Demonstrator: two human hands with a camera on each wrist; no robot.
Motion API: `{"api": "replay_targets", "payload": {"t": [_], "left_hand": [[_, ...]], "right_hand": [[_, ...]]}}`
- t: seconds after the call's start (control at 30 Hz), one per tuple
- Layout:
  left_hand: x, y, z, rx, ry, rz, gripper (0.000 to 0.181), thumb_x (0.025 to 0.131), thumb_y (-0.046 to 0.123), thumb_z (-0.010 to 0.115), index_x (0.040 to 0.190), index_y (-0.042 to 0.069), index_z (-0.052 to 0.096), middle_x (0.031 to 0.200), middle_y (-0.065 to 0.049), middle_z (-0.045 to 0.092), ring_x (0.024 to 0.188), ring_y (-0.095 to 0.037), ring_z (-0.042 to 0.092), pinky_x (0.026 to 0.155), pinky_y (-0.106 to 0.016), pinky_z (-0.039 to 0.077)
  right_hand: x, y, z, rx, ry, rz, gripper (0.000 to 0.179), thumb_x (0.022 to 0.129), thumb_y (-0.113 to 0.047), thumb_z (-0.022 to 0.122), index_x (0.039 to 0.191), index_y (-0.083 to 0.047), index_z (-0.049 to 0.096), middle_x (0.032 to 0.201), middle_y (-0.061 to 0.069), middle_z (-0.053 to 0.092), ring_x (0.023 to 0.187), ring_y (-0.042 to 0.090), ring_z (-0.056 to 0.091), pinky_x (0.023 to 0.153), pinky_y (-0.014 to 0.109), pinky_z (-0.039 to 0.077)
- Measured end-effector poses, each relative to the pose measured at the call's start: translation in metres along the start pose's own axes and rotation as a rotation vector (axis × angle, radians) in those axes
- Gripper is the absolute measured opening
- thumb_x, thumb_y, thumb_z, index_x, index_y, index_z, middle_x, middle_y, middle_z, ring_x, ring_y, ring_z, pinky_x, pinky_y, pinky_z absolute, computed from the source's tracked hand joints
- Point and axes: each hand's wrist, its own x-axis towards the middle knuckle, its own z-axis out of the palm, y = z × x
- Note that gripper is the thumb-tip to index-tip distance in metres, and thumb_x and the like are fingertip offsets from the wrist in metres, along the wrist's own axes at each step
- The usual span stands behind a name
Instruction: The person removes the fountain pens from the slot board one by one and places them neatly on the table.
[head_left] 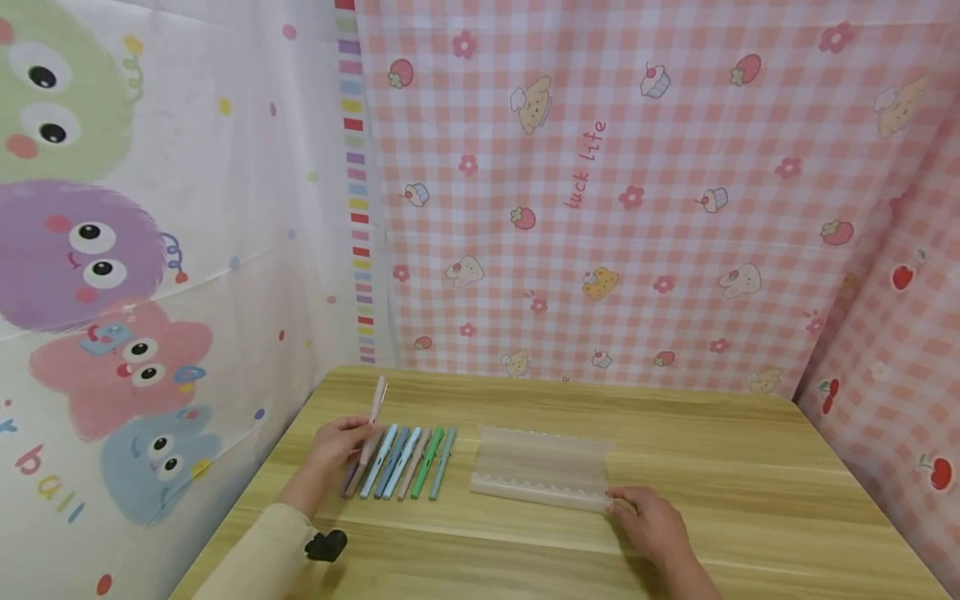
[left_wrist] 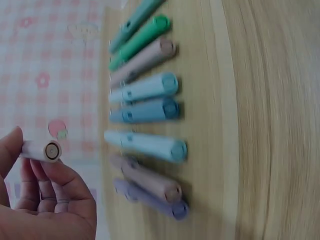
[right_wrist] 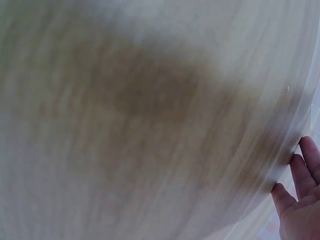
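Observation:
My left hand pinches a pale pink pen with a silver clip between thumb and fingers, tilted upward at the left end of a pen row. In the left wrist view, the round end of that pink pen faces the camera. Beside it lie several pens side by side: purple, mauve, light blue, blue, green and teal. My right hand holds the near right corner of a clear plastic pen case with a scalloped strip. In the right wrist view, its fingertips meet the tabletop.
The wood-grain table has rounded far corners. A pink checked cloth hangs behind it, and a white cartoon-print cloth hangs at left. A black device sits by my left sleeve.

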Motion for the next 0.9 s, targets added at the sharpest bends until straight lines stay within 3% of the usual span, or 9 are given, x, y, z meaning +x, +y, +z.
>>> {"api": "replay_targets", "payload": {"t": [0.2,0.53,0.6,0.77,0.9], "left_hand": [[0.005,-0.007,-0.022,-0.012,-0.009,-0.026,0.020,0.093,0.010,0.068,0.107,-0.003,0.062,0.079,0.004,0.062,0.070,-0.011,0.056,0.059,-0.023,0.048],[0.009,-0.020,-0.045,0.055,-0.066,-0.027,0.037,0.097,0.010,0.062,0.122,-0.016,0.054,0.078,0.003,0.060,0.064,-0.009,0.051,0.058,-0.023,0.045],[0.010,-0.022,-0.049,0.052,-0.074,-0.032,0.031,0.097,0.009,0.062,0.117,-0.014,0.058,0.076,0.003,0.060,0.063,-0.008,0.051,0.057,-0.023,0.045],[0.008,-0.027,-0.055,0.033,-0.063,-0.067,0.009,0.095,0.008,0.065,0.091,0.002,0.069,0.068,0.005,0.058,0.059,-0.007,0.051,0.053,-0.021,0.043],[0.007,-0.030,-0.057,0.057,-0.054,-0.095,0.010,0.094,0.010,0.066,0.088,0.004,0.071,0.067,0.006,0.058,0.059,-0.007,0.050,0.053,-0.021,0.042]], "right_hand": [[0.000,-0.001,0.000,-0.004,-0.012,0.010,0.022,0.093,-0.020,0.069,0.111,-0.009,0.074,0.116,0.020,0.067,0.109,0.044,0.061,0.090,0.060,0.046],[0.000,-0.001,0.001,0.000,0.001,0.006,0.021,0.092,-0.019,0.070,0.110,-0.009,0.075,0.115,0.019,0.068,0.108,0.043,0.061,0.089,0.060,0.047],[0.000,-0.001,0.001,-0.002,0.004,0.004,0.020,0.092,-0.018,0.070,0.109,-0.009,0.075,0.115,0.019,0.068,0.108,0.043,0.062,0.089,0.060,0.047],[0.000,0.000,0.001,0.001,0.007,0.005,0.021,0.092,-0.019,0.070,0.109,-0.009,0.075,0.116,0.019,0.068,0.108,0.043,0.062,0.090,0.060,0.046],[0.000,0.001,0.001,0.008,0.008,0.007,0.021,0.092,-0.019,0.070,0.109,-0.009,0.075,0.116,0.019,0.068,0.109,0.043,0.061,0.091,0.060,0.046]]}}
